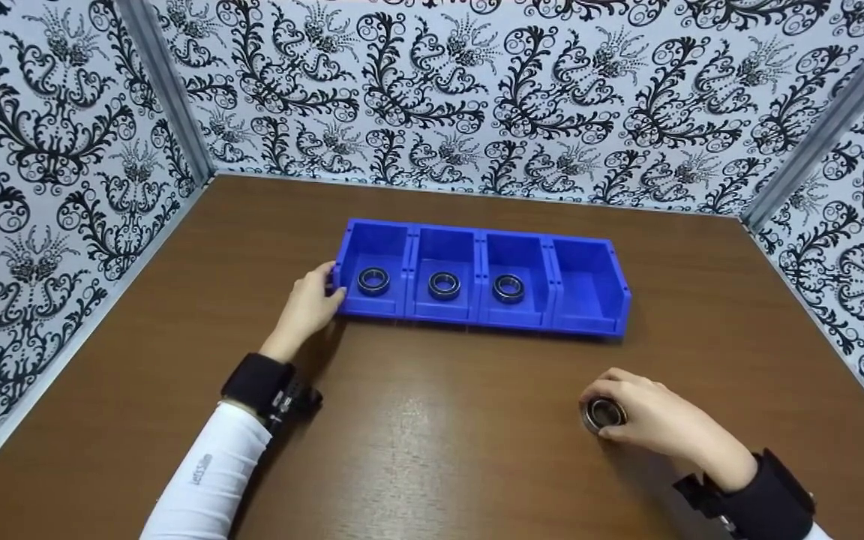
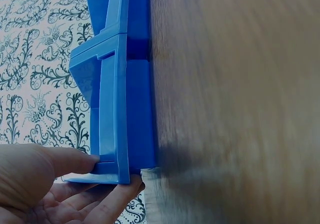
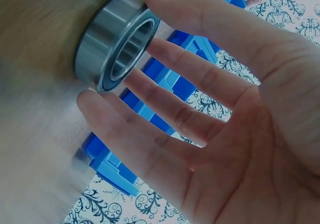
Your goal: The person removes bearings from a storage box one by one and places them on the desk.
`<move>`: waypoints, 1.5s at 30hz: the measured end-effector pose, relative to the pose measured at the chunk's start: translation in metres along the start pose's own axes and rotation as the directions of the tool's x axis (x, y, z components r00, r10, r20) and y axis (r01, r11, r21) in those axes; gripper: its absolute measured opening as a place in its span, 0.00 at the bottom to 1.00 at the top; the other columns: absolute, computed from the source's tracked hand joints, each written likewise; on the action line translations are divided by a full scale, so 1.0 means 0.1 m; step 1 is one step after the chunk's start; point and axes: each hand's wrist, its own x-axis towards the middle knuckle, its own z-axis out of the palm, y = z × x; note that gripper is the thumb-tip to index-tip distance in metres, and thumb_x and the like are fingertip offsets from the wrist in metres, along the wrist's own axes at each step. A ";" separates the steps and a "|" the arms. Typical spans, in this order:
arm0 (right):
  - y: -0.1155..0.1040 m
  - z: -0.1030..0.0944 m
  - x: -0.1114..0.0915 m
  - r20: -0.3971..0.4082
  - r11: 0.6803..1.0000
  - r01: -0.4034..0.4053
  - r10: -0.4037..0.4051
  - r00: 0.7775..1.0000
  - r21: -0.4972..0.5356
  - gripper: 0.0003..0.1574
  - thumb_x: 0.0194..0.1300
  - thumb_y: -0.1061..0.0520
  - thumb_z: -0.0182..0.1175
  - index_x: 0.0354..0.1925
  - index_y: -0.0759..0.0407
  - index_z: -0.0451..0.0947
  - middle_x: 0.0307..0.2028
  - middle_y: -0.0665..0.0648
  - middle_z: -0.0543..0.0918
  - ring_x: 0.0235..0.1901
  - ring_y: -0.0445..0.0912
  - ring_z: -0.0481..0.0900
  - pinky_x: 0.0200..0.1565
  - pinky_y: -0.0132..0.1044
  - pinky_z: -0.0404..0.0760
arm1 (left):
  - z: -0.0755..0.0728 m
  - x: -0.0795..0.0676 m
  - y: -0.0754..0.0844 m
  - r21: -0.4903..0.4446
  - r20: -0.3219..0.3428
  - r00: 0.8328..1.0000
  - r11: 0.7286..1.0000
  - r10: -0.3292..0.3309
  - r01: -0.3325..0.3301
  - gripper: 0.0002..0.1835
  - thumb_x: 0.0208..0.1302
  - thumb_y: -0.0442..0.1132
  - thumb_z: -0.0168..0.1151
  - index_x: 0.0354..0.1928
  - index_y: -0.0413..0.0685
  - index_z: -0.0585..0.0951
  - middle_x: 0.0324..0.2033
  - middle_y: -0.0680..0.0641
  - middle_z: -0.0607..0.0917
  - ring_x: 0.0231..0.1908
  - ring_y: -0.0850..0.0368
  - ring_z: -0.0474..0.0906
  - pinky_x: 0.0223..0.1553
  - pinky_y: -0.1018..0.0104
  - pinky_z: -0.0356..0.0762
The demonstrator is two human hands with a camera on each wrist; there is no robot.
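A blue four-compartment bin (image 1: 589, 324) stands on the brown table. My left hand (image 1: 312, 304) grips its left end; in the left wrist view the thumb (image 2: 75, 161) lies on the rim and the fingers reach under the edge. One ball bearing lies in each of three compartments: the left bearing (image 1: 373, 292), the second bearing (image 1: 444, 295) and the third bearing (image 1: 508, 298). My right hand (image 1: 661, 416) holds another bearing (image 3: 100, 43) between thumb and fingers, at the right front of the bin. Whether that bearing touches the table I cannot tell.
The bin's rightmost compartment (image 1: 582, 281) shows only its blue floor and walls. Patterned black-and-white panels (image 1: 432, 97) with grey corner posts (image 1: 169, 90) enclose the table (image 1: 417, 442) at the back and both sides.
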 end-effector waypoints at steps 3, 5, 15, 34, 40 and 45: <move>-0.01 -0.02 -0.01 -0.009 1.000 0.007 -0.007 1.000 -0.007 0.21 0.52 0.61 0.76 0.46 0.50 0.85 0.43 0.52 0.84 0.42 0.49 0.85 0.42 0.40 0.84 | 0.00 0.00 -0.01 0.000 0.001 1.000 1.000 0.006 -0.006 0.27 0.70 0.29 0.55 0.70 0.26 0.68 0.63 0.25 0.78 0.65 0.32 0.77 0.69 0.42 0.74; -0.01 -0.03 -0.01 -0.008 1.000 0.010 -0.010 1.000 -0.012 0.21 0.52 0.61 0.77 0.46 0.50 0.85 0.44 0.52 0.84 0.42 0.49 0.85 0.41 0.40 0.84 | 0.00 0.00 -0.01 0.006 -0.002 1.000 1.000 0.013 -0.013 0.27 0.70 0.28 0.55 0.69 0.25 0.68 0.62 0.25 0.78 0.64 0.31 0.78 0.68 0.42 0.75; -0.04 -0.08 0.01 -0.057 0.999 0.034 -0.036 0.998 -0.033 0.19 0.55 0.62 0.74 0.47 0.56 0.85 0.45 0.53 0.84 0.42 0.49 0.85 0.43 0.41 0.84 | 0.00 -0.02 -0.01 0.009 0.001 1.000 1.000 0.009 -0.009 0.28 0.70 0.29 0.57 0.70 0.25 0.68 0.63 0.24 0.78 0.64 0.31 0.77 0.68 0.42 0.75; -0.07 -0.17 0.16 -0.239 0.994 0.060 -0.081 0.968 -0.091 0.23 0.53 0.63 0.76 0.49 0.58 0.84 0.47 0.56 0.85 0.46 0.53 0.86 0.46 0.48 0.86 | -0.02 -0.02 0.00 0.001 0.017 1.000 1.000 0.000 0.000 0.28 0.71 0.29 0.55 0.71 0.26 0.67 0.64 0.24 0.77 0.66 0.31 0.76 0.69 0.42 0.74; -0.10 -0.20 0.22 -0.251 0.996 0.046 -0.065 0.966 -0.080 0.25 0.54 0.62 0.76 0.51 0.58 0.84 0.48 0.56 0.86 0.48 0.54 0.86 0.48 0.49 0.86 | -0.03 -0.02 0.01 0.013 0.033 0.999 1.000 -0.011 0.010 0.29 0.72 0.30 0.55 0.72 0.25 0.65 0.65 0.24 0.76 0.67 0.32 0.75 0.69 0.42 0.74; -0.11 -0.24 0.25 -0.263 0.998 0.029 -0.043 0.964 -0.056 0.26 0.56 0.61 0.76 0.54 0.57 0.84 0.50 0.56 0.86 0.50 0.54 0.86 0.50 0.51 0.85 | -0.03 -0.02 0.02 0.009 0.030 0.999 1.000 -0.013 0.013 0.29 0.72 0.30 0.55 0.72 0.26 0.65 0.65 0.25 0.76 0.67 0.32 0.75 0.69 0.42 0.74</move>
